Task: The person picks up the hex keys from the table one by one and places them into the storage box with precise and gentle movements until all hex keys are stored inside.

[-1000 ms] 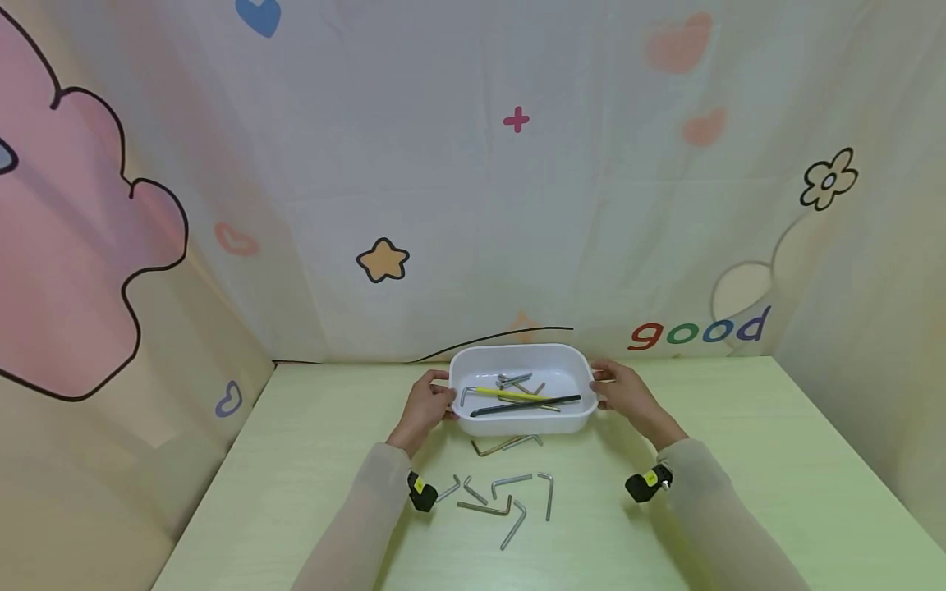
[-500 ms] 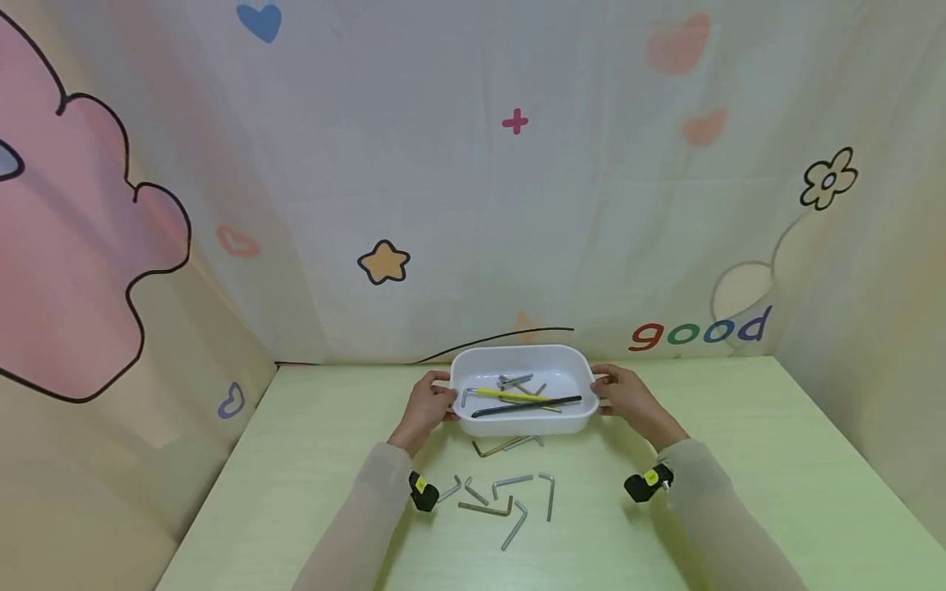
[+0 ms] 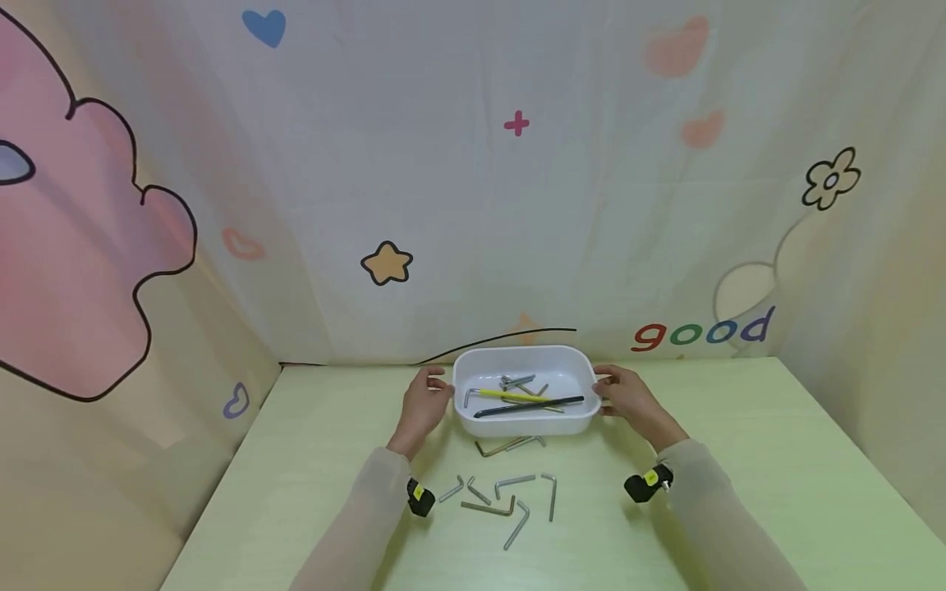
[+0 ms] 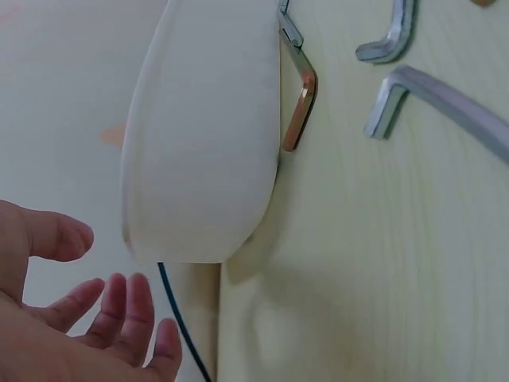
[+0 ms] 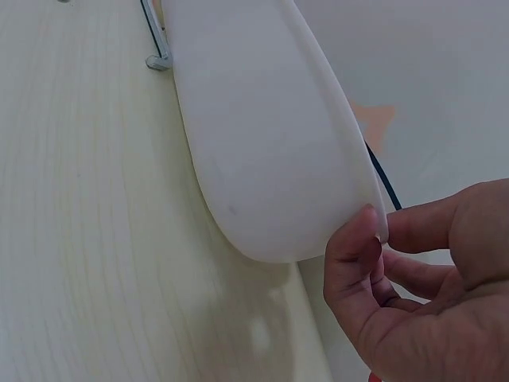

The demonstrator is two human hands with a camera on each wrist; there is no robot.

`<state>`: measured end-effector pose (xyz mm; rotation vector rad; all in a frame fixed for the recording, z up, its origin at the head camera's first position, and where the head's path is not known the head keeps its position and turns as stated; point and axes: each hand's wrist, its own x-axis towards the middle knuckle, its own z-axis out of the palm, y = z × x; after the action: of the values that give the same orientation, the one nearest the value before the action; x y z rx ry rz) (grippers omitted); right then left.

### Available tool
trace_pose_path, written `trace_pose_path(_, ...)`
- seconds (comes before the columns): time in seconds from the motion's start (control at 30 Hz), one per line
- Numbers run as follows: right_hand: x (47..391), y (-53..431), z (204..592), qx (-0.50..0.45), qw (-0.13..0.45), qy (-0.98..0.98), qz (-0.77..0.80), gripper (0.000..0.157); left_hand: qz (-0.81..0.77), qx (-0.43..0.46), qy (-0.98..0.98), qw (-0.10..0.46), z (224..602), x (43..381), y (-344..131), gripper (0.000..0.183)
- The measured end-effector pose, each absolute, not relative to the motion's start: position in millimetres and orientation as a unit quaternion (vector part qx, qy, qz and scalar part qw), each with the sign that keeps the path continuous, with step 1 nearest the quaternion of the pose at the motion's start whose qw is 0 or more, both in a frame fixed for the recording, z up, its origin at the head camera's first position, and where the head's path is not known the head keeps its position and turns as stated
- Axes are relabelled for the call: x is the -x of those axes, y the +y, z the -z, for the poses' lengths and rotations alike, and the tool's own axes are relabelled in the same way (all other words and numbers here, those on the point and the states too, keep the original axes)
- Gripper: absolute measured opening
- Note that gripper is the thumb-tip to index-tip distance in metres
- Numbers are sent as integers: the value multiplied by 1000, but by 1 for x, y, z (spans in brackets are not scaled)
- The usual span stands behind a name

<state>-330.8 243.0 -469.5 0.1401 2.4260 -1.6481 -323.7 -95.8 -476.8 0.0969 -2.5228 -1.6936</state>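
Note:
A white plastic tray (image 3: 526,426) stands near the back of the table, holding a yellow hex key (image 3: 513,396), a long black hex key (image 3: 529,407) and several smaller metal ones. At its right end my right hand (image 3: 630,398) pinches the rim between thumb and fingers, clearest in the right wrist view. My left hand (image 3: 424,410) is beside the left end. In the left wrist view its relaxed fingers (image 4: 137,314) and thumb are apart from the tray wall (image 4: 199,143). Several loose hex keys (image 3: 488,510) lie in front of the tray.
Two hex keys (image 3: 502,446) lie close under the tray's front wall. A printed curtain (image 3: 458,205) hangs directly behind the table (image 3: 739,460) and along both sides.
My left hand has let go of the tray's left end, its fingers loosening and drawing slightly away. My right hand keeps its grip. The tray stays in place on the table.

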Motion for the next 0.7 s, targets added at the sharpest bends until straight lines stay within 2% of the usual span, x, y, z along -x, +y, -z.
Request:
trace_pose_path(0.17, 331, 244, 469, -48, 104, 822, 558, 47, 530, 17, -839, 120, 468, 315, -98, 37)
trace_pose_path(0.37, 331, 244, 470, -49, 101, 820, 561, 46, 455, 108, -867, 172, 457, 297, -96, 36)
trace_pose_path(0.5, 331, 245, 470, -42, 101, 820, 562, 46, 407, 156, -881, 187, 450, 282, -94, 34)
trace_pose_path(0.7, 330, 244, 469, -42, 99, 819, 563, 47, 290, 214, -917, 173, 448, 258, -92, 37)
